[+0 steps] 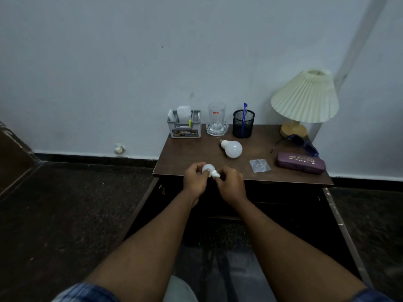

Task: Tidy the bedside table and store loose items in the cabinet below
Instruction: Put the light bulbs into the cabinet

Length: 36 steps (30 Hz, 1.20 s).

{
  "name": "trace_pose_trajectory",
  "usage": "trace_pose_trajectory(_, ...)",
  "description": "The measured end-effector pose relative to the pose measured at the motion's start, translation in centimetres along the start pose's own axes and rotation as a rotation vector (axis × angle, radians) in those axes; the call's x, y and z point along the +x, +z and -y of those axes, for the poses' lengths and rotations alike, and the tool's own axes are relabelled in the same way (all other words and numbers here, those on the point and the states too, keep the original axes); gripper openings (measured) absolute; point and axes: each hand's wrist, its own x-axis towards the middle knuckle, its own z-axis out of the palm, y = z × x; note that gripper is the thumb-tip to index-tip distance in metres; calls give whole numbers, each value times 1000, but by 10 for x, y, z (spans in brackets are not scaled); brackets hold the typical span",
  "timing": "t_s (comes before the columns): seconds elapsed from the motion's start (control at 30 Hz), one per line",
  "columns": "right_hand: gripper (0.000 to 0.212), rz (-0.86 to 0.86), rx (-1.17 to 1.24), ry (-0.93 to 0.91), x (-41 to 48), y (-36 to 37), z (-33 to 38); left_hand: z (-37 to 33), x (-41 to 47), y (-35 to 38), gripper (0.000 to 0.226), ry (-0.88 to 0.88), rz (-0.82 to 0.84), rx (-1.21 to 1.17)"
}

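Note:
A small white bulb point(208, 169) is held over the front edge of the brown bedside table point(187, 158). My left hand point(194, 178) grips its round end and my right hand point(230, 184) pinches its base. A larger white bulb point(232, 148) lies on its side mid-table. To the right lie a clear adhesive hook point(260, 165), a purple glasses case point(301, 162) and dark blue glasses point(305, 144). Below the tabletop the cabinet point(283, 210) is dark, with both doors swung open.
Along the back stand a grey organiser box point(185, 127), a drinking glass on a glass dish point(217, 122), a black mesh pen cup with a blue pen point(243, 124) and a cream pleated lamp point(305, 99). The open doors point(141, 208) flank my arms.

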Motion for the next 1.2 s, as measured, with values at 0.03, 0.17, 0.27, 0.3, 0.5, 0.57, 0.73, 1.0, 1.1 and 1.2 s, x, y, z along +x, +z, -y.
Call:
trace_pose_trajectory(0.03,12,18,9,-6,-6,-2,0,0,-7,-5,22,-8,4,1)
trace_pose_trajectory(0.17,19,49,79,17,-32,-4,-7,9,-33,-24,17,-78,47,-12)
trace_pose_trajectory(0.27,23,69,154,85,-51,0,-12,17,-50,-34,12,-178,72,-51)
trace_pose_trajectory(0.3,24,77,181,113,-55,2,-13,19,-54,-36,13,-219,80,-52)
trace_pose_trajectory(0.5,22,66,336,282,-69,25,-18,30,-53,-44,17,-305,88,28)
trace_pose_trajectory(0.57,22,53,351,322,-63,37,-20,35,-44,-46,22,-311,87,57)
trace_pose_trajectory(0.73,22,75,292,316,-38,73,-28,59,-11,-53,37,-309,63,66)
trace_pose_trajectory(1.0,28,154,101,425,33,147,-47,104,52,-49,24,-317,-67,66)
trace_pose_trajectory(1.1,42,411,-29,487,56,166,-56,113,74,-45,35,-342,-110,126)
trace_pose_trajectory(1.2,47,593,-172,357,67,173,-47,118,87,-39,36,-381,-152,134)
